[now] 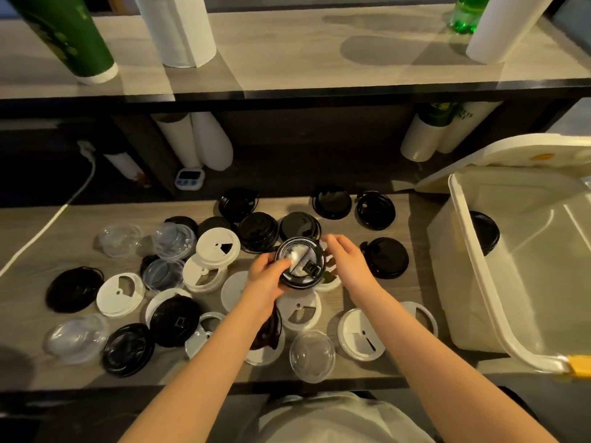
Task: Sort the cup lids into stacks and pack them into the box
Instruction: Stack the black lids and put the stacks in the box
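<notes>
Black, white and clear cup lids lie scattered over the wooden counter. My left hand (pixel 267 279) grips a black lid (pixel 300 263) at its left edge and holds it above the pile at the middle. My right hand (pixel 347 260) hovers at that lid's right side with fingers spread, touching or nearly touching its rim. The open white plastic box (pixel 473 247) stands at the right with a stack of black lids (pixel 484 231) inside. White lids (pixel 217 247) and clear dome lids (pixel 311 354) lie around my hands.
The box's hinged lid (pixel 524 155) leans open behind it. A small timer (pixel 189 179) and sleeves of paper cups (pixel 204 142) sit under the upper shelf. A white cable (pixel 48 225) crosses the counter at left. Paper rolls (pixel 179 30) stand on the shelf above.
</notes>
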The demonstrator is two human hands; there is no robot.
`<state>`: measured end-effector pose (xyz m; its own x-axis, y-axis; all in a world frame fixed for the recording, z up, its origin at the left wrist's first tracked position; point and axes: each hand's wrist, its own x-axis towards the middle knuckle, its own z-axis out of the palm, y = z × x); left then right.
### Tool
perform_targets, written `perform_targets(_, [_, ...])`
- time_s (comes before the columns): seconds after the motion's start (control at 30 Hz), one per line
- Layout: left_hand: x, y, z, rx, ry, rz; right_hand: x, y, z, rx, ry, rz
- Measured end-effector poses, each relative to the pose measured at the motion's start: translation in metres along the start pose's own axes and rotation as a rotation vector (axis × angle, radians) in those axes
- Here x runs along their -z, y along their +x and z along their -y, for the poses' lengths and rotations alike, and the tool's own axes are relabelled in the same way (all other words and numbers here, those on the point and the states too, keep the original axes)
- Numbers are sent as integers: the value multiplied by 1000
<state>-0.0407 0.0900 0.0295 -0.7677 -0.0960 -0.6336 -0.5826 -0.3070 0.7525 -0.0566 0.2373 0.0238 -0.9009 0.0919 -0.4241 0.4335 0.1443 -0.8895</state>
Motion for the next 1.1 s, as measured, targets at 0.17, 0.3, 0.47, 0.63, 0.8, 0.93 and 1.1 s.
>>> perform_targets(0.17, [52, 13, -21, -89, -79, -246, -26, 20, -9, 76, -547, 25])
perform_targets(0.3, [83, 21, -35, -151, -120, -318, -53, 24, -17, 276, -963, 113])
perform_targets(0.47, [101, 23, -39, -143, -143, -310, -79, 28, -23, 354, -1227, 175])
perform_targets(0.63, [110, 28, -36, -122, -137, -287, -84, 33, -28, 373, -1284, 155])
perform_targets(0.8, [110, 31, -36, -144, -120, -260, -80, 35, -31, 419, -1211, 134])
perform_targets(0.93, [110, 32, -38, -153, -92, -229, -74, 32, -31, 451, -1056, 138])
perform_targets(1.1, [109, 32, -39, -132, -79, -223, -67, 21, -18, 446, -690, 139])
